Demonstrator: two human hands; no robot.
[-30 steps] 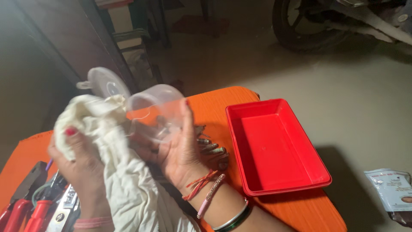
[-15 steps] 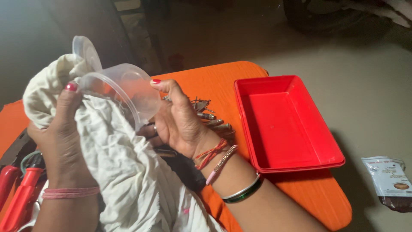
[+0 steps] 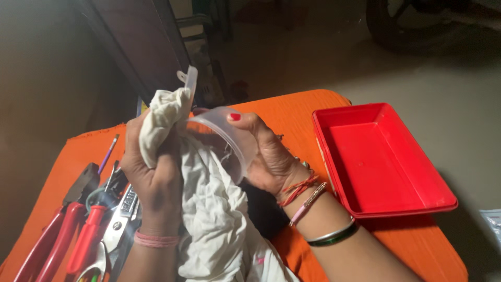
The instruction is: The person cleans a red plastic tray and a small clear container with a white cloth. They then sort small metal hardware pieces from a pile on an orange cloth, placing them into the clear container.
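Observation:
My right hand [image 3: 269, 159] grips a clear plastic container [image 3: 229, 138] with a hinged lid [image 3: 190, 79], held over the orange-covered table [image 3: 292, 109]. My left hand [image 3: 154, 172] clutches a white cloth [image 3: 209, 209] and presses a bunched part of it against the container's open mouth. The rest of the cloth hangs down between my wrists. My right wrist carries red threads and bangles.
An empty red rectangular tray [image 3: 381, 162] sits on the right of the table. Red-handled pliers [image 3: 57, 230], scissors [image 3: 117, 224] and a thin brush [image 3: 108, 153] lie at the left. A dark cabinet [image 3: 141, 47] and a tyre [image 3: 417, 26] stand behind on the floor.
The container has turned in my right hand so its mouth faces the cloth, and my left hand has pushed the cloth up into it. The view shifted left.

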